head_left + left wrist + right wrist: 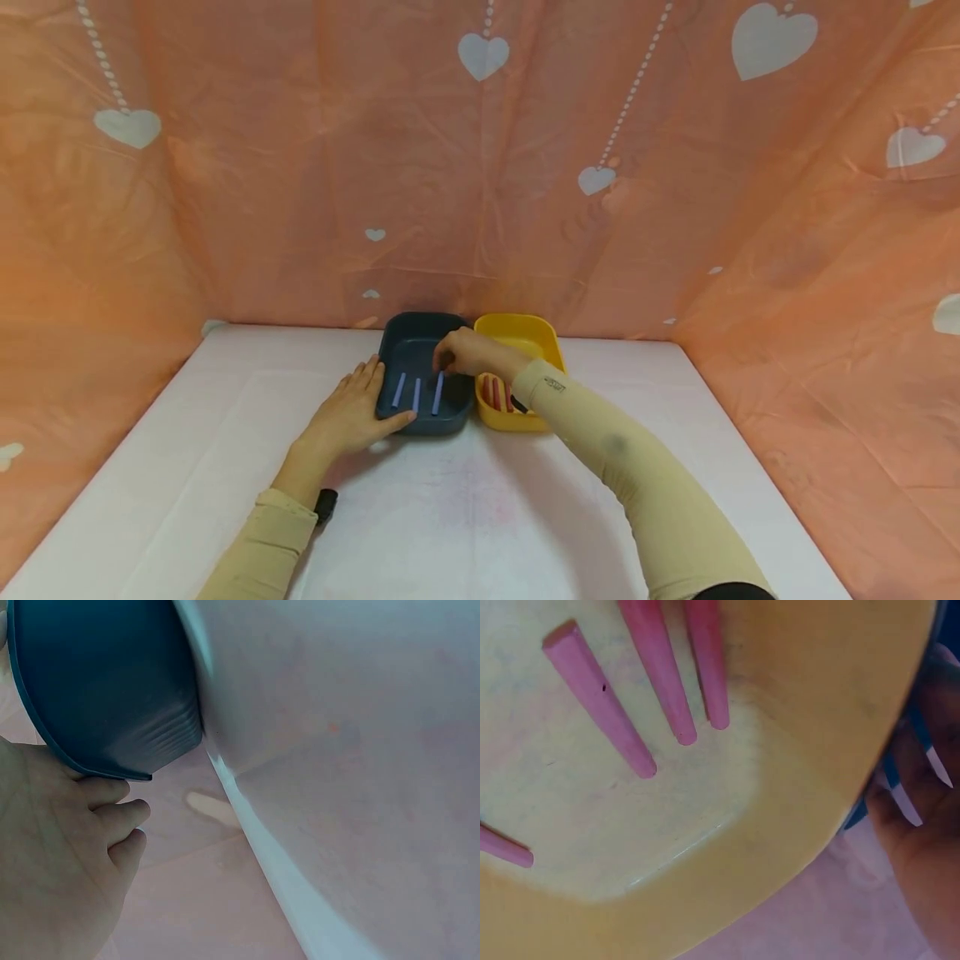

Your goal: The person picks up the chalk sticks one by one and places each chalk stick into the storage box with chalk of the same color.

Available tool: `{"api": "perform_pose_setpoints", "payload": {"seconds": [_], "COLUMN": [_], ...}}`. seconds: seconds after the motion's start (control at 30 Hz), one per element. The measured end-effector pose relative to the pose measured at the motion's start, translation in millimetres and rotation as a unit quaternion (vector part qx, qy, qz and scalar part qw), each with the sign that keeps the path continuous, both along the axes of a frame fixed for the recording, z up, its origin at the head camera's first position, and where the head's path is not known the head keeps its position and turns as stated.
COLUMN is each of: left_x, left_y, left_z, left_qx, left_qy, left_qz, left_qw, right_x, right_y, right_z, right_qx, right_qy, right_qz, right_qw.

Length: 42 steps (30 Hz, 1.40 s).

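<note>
My left hand [348, 415] rests against the left side of a dark blue tray [427, 425], thumb at its front rim. In the left wrist view, the fingers [112, 817] lie along the tray's outer wall. Several purple chalk sticks [399, 390] lie in that tray. My right hand [476, 352] is over the tray's right side, its curled fingers pinching the upper end of the rightmost purple chalk stick [437, 396]; the fingertips are partly hidden. Under the right wrist, a yellow tray [517, 423] holds several red-pink chalk sticks [604, 705].
Both trays stand side by side on a white-covered table [450, 517], near its back edge. An orange cloth with white hearts [420, 167] hangs behind and along both sides. Faint pink and purple smudges mark the table cover in front of the trays.
</note>
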State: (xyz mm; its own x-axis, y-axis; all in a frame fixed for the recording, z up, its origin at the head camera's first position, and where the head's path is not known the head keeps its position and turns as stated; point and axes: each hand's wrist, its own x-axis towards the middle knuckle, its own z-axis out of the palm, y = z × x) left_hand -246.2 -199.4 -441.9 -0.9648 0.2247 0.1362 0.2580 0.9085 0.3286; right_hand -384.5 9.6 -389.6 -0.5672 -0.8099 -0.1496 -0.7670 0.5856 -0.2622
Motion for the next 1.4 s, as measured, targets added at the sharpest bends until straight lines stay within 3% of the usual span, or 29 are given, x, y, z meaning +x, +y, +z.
{"api": "perform_pose_setpoints", "payload": {"seconds": [0.27, 0.63, 1.4], "left_x": [-0.2, -0.4, -1.6], "left_y": [0.9, 0.3, 0.3], "left_z": [-3.2, -2.7, -3.2], "left_qx": [0.003, 0.003, 0.003], "left_qy": [0.002, -0.002, -0.003], "left_qz": [0.003, 0.007, 0.003], "left_qw": [1.0, 1.0, 1.0], "right_x": [-7.7, -16.5, -22.4], "right_y": [-1.1, -5.3, -14.5], "right_z": [-10.3, -20.5, -31.3], "right_qx": [0.013, 0.021, 0.073], "right_qy": [0.01, 0.044, 0.072], "right_qz": [0.019, 0.086, 0.08], "right_qw": [1.0, 0.995, 0.992]}}
